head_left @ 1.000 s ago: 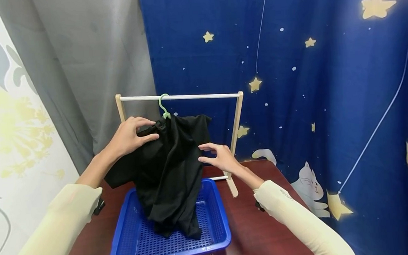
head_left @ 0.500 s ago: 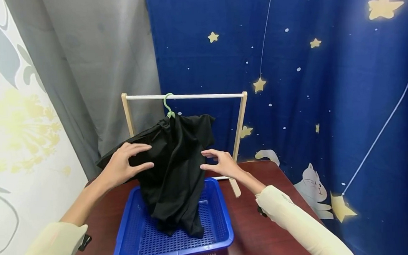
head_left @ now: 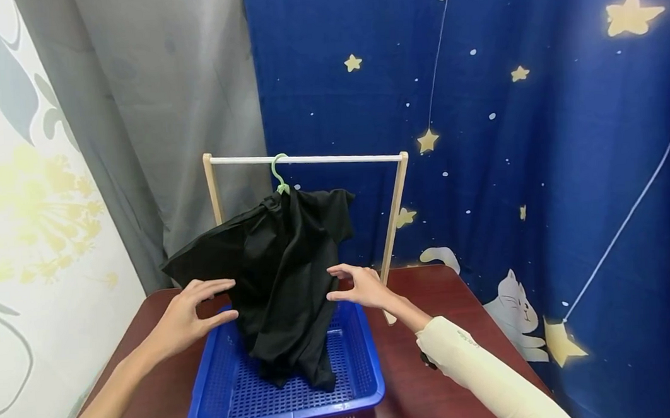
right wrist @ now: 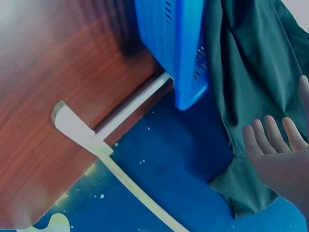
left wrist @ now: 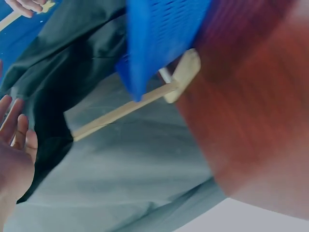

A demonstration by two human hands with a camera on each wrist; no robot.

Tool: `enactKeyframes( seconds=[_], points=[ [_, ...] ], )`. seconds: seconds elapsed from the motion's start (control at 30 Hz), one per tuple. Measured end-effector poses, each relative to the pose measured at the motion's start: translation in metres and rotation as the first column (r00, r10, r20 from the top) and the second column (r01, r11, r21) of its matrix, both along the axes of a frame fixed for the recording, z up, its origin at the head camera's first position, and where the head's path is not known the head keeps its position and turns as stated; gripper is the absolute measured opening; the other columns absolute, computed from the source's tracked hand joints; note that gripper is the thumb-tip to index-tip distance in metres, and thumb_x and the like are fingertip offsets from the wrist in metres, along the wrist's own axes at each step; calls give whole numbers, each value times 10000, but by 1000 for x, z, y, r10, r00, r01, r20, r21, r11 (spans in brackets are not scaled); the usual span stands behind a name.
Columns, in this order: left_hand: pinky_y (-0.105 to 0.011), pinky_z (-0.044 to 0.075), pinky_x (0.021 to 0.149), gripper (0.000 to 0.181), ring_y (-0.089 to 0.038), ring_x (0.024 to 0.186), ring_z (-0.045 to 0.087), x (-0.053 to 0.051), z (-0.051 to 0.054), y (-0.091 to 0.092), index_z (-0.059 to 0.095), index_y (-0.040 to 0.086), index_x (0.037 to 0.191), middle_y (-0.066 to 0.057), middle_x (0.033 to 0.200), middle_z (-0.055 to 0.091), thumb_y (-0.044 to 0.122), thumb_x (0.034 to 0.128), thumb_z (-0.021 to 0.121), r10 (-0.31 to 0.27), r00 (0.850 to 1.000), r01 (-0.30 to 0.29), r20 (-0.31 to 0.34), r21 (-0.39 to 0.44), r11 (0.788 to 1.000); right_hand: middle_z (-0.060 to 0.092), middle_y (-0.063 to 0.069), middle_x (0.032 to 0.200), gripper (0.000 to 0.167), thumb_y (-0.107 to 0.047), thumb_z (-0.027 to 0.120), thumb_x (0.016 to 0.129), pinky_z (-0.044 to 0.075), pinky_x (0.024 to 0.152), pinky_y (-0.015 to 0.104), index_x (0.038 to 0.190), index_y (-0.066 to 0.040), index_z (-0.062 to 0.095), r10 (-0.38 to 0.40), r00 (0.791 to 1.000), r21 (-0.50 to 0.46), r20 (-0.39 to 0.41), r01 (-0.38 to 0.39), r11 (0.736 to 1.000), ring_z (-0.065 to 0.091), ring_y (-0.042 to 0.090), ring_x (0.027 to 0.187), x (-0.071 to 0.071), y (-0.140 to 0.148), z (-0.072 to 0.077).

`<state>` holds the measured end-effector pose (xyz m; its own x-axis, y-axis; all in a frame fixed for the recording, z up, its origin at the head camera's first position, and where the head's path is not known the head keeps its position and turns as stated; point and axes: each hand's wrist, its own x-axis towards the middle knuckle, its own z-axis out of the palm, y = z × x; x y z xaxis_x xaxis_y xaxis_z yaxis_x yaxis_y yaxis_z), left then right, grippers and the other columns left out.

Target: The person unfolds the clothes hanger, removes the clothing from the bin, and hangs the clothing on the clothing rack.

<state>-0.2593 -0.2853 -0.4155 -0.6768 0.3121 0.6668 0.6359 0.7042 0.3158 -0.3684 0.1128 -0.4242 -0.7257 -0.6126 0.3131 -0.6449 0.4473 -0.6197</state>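
Note:
A black short-sleeved garment hangs crookedly from a green hanger, its lower end inside a blue plastic basket. The hanger's hook sits over the white bar of a small rack. Left of the garment, near the basket's left rim, my left hand has its thumb and fingers spread apart and holds nothing. My right hand is at the garment's right side, also with thumb and fingers apart. In the right wrist view the right hand's fingers appear in front of the dark cloth; whether they touch it I cannot tell.
The clothes rack has wooden uprights and stands on a dark red table behind the basket. A grey curtain and a blue star-patterned curtain hang behind. A patterned white surface lies at the left.
My left hand has come away from the garment's shoulder and moved down and left. My right hand has lowered slightly along the garment's side. The garment's left sleeve now spreads out sideways.

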Motion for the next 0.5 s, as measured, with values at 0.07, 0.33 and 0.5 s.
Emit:
enactKeyframes(
  seconds=[0.07, 0.33, 0.5],
  points=[
    [-118, 370, 936, 581, -106, 1125, 541, 5, -10, -3, 708, 126, 1332, 12, 1335, 687, 245, 804, 917, 6, 1000, -6, 30, 1, 1000, 634, 250, 1371, 613, -222, 818, 922, 501, 1023, 524, 1424, 30, 574, 18, 1000, 2, 25, -18, 1000, 619, 413, 1247, 2, -2, -4],
    [-278, 465, 834, 582, -105, 1121, 508, 20, -43, -19, 677, 196, 1384, 2, 1370, 665, 359, 859, 868, 55, 983, -52, 174, -23, 998, 670, 221, 1323, 632, -257, 843, 898, 527, 987, 510, 1412, 8, 588, -1, 998, 92, 67, -5, 996, 661, 375, 1203, 11, -15, -19],
    [-384, 526, 800, 628, -182, 1132, 542, 28, -59, -29, 637, 212, 1430, -32, 1446, 614, 394, 868, 853, 55, 962, -48, 267, -32, 998, 679, 223, 1291, 641, -252, 845, 894, 562, 943, 424, 1429, -22, 577, -8, 983, 154, 181, -20, 988, 692, 374, 1139, 15, -25, -29]
  ],
)
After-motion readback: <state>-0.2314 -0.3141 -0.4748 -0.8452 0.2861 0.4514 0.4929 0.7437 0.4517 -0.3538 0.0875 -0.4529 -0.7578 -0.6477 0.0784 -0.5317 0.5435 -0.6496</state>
